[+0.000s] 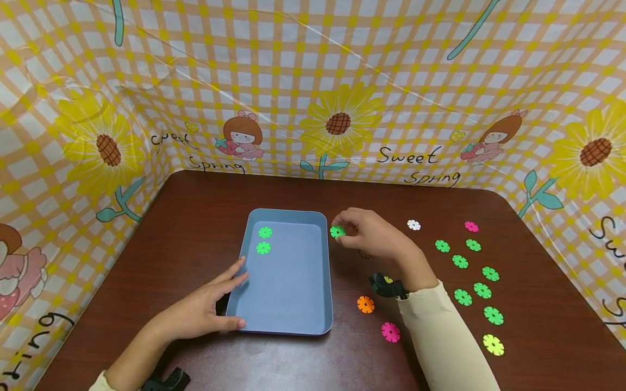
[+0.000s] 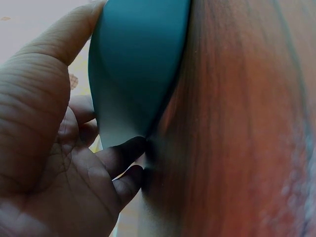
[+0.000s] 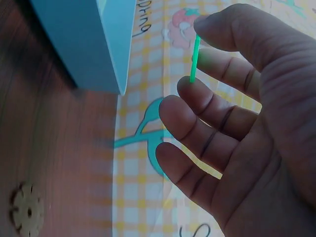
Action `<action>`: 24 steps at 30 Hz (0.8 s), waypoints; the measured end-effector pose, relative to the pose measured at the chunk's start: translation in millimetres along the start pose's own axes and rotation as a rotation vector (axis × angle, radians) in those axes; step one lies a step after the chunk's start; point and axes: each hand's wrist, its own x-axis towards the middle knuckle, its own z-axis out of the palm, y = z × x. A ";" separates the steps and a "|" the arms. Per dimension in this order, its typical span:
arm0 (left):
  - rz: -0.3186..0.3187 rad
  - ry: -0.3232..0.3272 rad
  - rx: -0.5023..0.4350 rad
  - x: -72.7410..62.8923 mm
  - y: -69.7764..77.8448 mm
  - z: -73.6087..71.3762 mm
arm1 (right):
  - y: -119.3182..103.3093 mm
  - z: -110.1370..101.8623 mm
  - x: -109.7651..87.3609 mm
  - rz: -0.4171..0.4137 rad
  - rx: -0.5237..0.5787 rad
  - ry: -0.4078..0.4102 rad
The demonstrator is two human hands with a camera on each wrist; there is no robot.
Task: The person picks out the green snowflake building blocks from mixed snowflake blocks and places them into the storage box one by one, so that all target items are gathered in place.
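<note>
A shallow blue tray (image 1: pixel 288 293) lies on the table, with two green notched plastic discs, the upper disc (image 1: pixel 265 232) and the lower disc (image 1: pixel 263 248), near its far left corner. My left hand (image 1: pixel 210 307) holds the tray's left side near the front corner; thumb and two fingertips reach over the rim, while other fingers curl against the outer wall (image 2: pixel 138 98). Just beyond the tray's right rim, my right hand (image 1: pixel 374 233) pinches a third green notched disc (image 1: pixel 337 232) between thumb and fingers. That disc appears edge-on in the right wrist view (image 3: pixel 195 59).
Right of the tray lie an orange disc (image 1: pixel 365 304) and a pink disc (image 1: pixel 390 332). Farther right are several green discs (image 1: pixel 460 262), a white disc (image 1: pixel 413 225), another pink disc (image 1: pixel 471 226) and a yellow disc (image 1: pixel 493 345). A checked cloth (image 1: pixel 283 70) walls the table's back and sides.
</note>
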 end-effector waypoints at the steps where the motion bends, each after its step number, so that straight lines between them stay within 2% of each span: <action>1: 0.001 0.001 -0.002 -0.2 0.1 0.1 | -2.0 0.9 1.8 -0.010 0.002 -0.002; 9: 0.009 0.005 0.008 -0.4 0.0 -0.4 | -16.8 8.4 15.8 -0.096 0.013 -0.001; 14: 0.015 0.003 0.014 0.0 0.1 -0.9 | -27.0 14.7 26.7 -0.106 0.005 -0.005; 24: 0.008 0.004 0.009 0.5 -0.2 -0.4 | -42.7 38.2 51.3 -0.115 -0.036 -0.064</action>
